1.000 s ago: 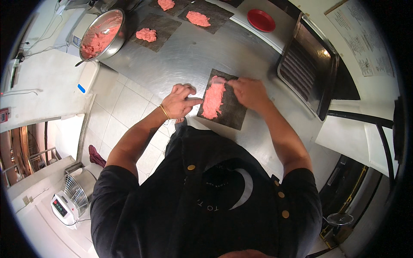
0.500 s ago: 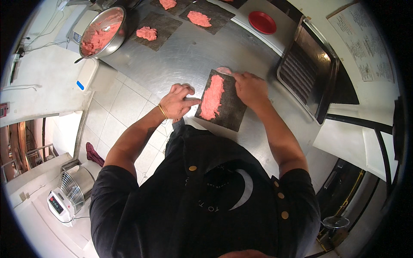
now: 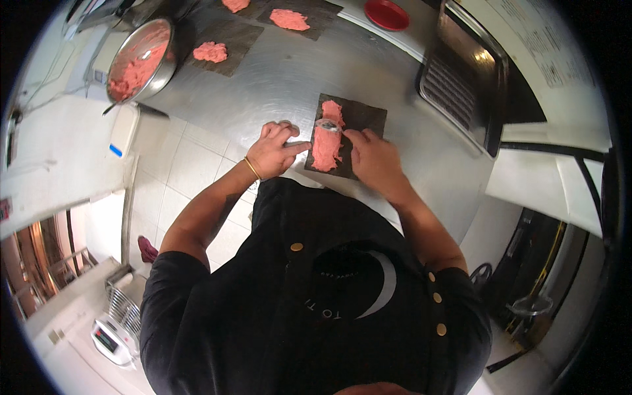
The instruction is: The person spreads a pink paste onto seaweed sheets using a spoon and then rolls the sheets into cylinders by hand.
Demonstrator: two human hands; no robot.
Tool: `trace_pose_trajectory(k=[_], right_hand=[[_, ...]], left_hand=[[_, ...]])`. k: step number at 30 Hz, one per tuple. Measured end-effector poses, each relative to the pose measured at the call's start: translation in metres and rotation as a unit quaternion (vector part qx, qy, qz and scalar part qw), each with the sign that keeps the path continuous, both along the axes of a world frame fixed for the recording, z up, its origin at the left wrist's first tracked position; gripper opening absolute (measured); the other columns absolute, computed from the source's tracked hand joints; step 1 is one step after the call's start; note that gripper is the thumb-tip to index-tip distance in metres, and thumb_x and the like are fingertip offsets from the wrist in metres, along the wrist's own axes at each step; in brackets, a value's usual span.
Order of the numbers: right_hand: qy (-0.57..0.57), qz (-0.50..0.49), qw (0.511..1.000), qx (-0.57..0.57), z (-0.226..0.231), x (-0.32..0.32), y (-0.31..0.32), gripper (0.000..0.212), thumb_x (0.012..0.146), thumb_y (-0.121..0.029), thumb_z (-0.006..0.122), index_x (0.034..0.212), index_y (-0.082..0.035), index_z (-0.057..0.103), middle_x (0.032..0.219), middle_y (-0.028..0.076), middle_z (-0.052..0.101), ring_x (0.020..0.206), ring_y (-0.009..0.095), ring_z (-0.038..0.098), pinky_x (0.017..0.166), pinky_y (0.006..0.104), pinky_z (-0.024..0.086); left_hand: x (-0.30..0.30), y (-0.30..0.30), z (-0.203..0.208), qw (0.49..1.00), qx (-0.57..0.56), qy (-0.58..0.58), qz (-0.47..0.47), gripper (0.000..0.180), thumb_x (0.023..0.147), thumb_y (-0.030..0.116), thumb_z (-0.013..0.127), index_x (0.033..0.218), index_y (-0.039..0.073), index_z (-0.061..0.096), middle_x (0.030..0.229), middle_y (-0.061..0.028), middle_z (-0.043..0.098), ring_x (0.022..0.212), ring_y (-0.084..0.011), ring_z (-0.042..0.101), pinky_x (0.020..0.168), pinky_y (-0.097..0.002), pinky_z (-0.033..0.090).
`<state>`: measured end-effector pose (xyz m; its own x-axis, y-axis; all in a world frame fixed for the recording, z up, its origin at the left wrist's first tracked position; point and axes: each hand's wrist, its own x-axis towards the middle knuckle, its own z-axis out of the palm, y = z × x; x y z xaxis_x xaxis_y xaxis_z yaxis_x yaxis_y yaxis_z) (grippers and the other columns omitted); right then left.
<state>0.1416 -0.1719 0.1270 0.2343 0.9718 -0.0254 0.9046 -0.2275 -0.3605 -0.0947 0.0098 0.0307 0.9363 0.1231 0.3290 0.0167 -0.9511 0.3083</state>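
Note:
A strip of pink paste (image 3: 326,151) runs lengthwise on a dark rectangular sheet (image 3: 365,118), toward its left side, on the metal table. My right hand (image 3: 378,161) is closed around the handle of what looks like a spoon (image 3: 328,125). Its rounded, paste-smeared head lies across the strip's upper part; the fist hides most of the handle. At the sheet's left edge, my left hand (image 3: 275,150) reaches out a finger that touches the edge by the paste. Its other fingers are loosely bent and apart, with nothing visible in them.
A steel bowl (image 3: 164,72) of pink paste stands at the far left. Beyond lie more dark sheets with paste mounds (image 3: 210,52). A red plate (image 3: 387,14) sits at the back, and a metal tray (image 3: 490,118) with a ridged surface at the right.
My right hand has drawn the spoon from the sheet's far edge toward me and left, onto the paste. My left hand stays by the sheet's edge. The view has shifted slightly.

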Motion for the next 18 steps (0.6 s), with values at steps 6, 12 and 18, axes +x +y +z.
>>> trace_pose_trajectory(k=[6,12,18], right_hand=[[0.121,-0.222,0.957,0.142,-0.018,-0.072,-0.03,0.047,0.092,0.006,0.054,0.138,-0.005,0.063,0.109,0.022,0.07,0.097,0.041,0.071,0.085,0.049,0.058],[0.101,-0.337,0.929,0.115,-0.021,-0.171,-0.024,0.047,0.093,0.009,0.052,0.138,0.0,0.061,0.107,0.026,0.068,0.098,0.044,0.07,0.086,0.0488,0.058],[0.07,-0.411,0.908,0.039,-0.03,-0.222,-0.005,0.046,0.094,0.003,0.051,0.139,0.0,0.06,0.113,0.028,0.068,0.095,0.046,0.07,0.083,0.0529,0.059]], left_hand=[[0.004,0.024,0.011,0.994,0.005,0.066,-0.088,0.049,0.087,0.025,0.075,0.136,0.022,0.07,0.124,-0.0112,0.06,0.124,-0.0309,0.054,0.103,-0.0467,0.041],[0.019,0.063,0.009,0.96,-0.014,0.118,-0.254,0.084,0.077,0.049,0.084,0.15,0.016,0.056,0.129,-0.0108,0.055,0.124,-0.0295,0.051,0.105,-0.0476,0.038],[0.01,0.067,0.005,0.959,-0.014,0.093,-0.268,0.091,0.075,0.039,0.086,0.154,0.013,0.051,0.134,-0.0143,0.052,0.13,-0.0338,0.046,0.108,-0.0486,0.035]])
